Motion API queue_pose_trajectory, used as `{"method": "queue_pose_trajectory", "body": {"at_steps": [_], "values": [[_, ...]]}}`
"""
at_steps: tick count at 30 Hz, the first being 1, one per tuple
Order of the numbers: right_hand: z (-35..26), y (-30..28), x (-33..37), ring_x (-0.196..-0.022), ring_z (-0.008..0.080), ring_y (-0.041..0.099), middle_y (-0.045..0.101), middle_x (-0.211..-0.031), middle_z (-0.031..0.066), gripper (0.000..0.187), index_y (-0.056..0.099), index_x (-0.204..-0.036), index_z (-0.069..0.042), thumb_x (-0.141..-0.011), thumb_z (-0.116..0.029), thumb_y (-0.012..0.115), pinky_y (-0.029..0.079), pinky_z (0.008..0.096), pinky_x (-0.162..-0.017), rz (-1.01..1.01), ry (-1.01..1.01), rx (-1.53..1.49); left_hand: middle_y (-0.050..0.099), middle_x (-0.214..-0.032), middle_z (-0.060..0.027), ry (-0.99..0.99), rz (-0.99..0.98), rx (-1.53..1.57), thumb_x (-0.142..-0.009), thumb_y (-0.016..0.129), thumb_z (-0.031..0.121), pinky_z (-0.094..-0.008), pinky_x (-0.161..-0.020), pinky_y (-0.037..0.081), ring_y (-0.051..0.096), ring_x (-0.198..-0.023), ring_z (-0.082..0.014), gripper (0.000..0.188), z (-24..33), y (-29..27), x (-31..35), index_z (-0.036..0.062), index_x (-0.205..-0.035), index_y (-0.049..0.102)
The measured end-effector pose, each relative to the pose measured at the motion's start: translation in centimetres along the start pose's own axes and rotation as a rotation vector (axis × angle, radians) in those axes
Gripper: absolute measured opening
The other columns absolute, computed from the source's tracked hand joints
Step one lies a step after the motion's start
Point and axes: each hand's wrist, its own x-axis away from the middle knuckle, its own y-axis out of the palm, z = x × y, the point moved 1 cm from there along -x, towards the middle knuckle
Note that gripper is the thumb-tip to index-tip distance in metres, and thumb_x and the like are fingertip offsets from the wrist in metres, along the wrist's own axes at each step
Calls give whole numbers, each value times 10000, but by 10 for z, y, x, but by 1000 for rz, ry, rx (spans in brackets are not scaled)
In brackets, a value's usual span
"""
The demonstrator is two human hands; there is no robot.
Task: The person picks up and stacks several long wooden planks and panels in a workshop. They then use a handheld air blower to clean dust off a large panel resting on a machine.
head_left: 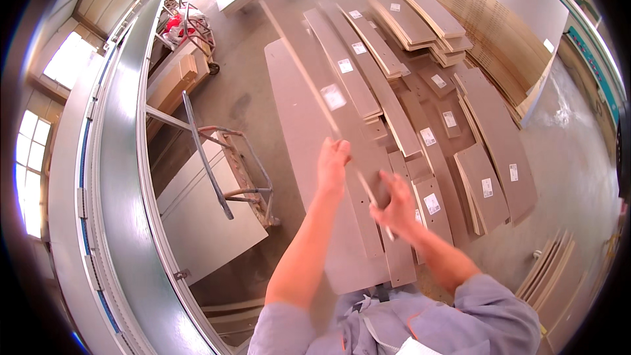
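Note:
A long, narrow brown panel (pixel 360 148) with a white label is held tilted over the stacks, its thin pale edge facing left. My left hand (pixel 334 165) is closed around that edge about two thirds of the way down. Nearer to me, my right hand (pixel 399 210) grips the panel close to its near end, with the thumb at the edge and the fingers over the face; motion smears it slightly. Beneath lies a wide brown board (pixel 296 125). Just right of the held panel are labelled brown panels (pixel 345 66) in low stacks.
More labelled panels (pixel 496 138) spread to the right, with a tall stack of boards (pixel 480 33) behind them. On the left runs a long metal-topped machine (pixel 121 125). A metal-framed cart (pixel 243 177) stands between. Upright strips (pixel 549 269) lean at lower right.

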Motion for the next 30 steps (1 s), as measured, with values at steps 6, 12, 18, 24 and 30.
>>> {"method": "queue_pose_trajectory", "body": {"at_steps": [6, 12, 18, 24, 30], "values": [[43, 15, -134, -1150, 399, 452, 446, -1243, 260, 789, 365, -1370, -137, -656, -244, 684, 414, 444, -946, 75, 8, 237, 572, -1172, -150, -150, 144, -582, -853, 622, 259, -330, -926, 427, 545, -1075, -224, 604, -82, -84, 87, -39, -1312, 367], [54, 55, -183, -1212, 362, 400, 418, -1300, 220, 769, 357, -1381, -163, -702, -331, 675, 381, 433, -992, -10, 105, 435, 641, -934, -43, -414, 465, -533, -836, 631, 165, -229, -740, 451, 558, -838, -83, 398, -101, -174, 246, -66, -1143, 524], [53, 59, -194, -1181, 369, 415, 435, -1274, 212, 739, 377, -1361, -136, -712, -332, 671, 416, 428, -966, 22, 97, 412, 552, -724, 11, -420, 831, -451, -815, 617, 158, -220, -607, 422, 480, -668, -58, 187, -159, -246, 368, -16, -868, 573], [48, 71, -215, -1217, 340, 392, 441, -1290, 184, 794, 362, -1356, -84, -698, -373, 698, 360, 411, -1020, 59, 95, 445, 548, -718, 6, -651, 837, -458, -811, 611, 163, -231, -611, 425, 480, -671, -60, 206, -189, -219, 404, -23, -895, 584], [50, 78, -256, -1190, 344, 433, 410, -1300, 188, 914, 261, -1410, -153, -681, -451, 724, 424, 422, -961, -36, 179, 501, 467, -628, 41, -578, 907, -365, -799, 605, 101, -212, -481, 352, 438, -565, -44, 208, -190, -209, 424, 84, -657, 453]]}}
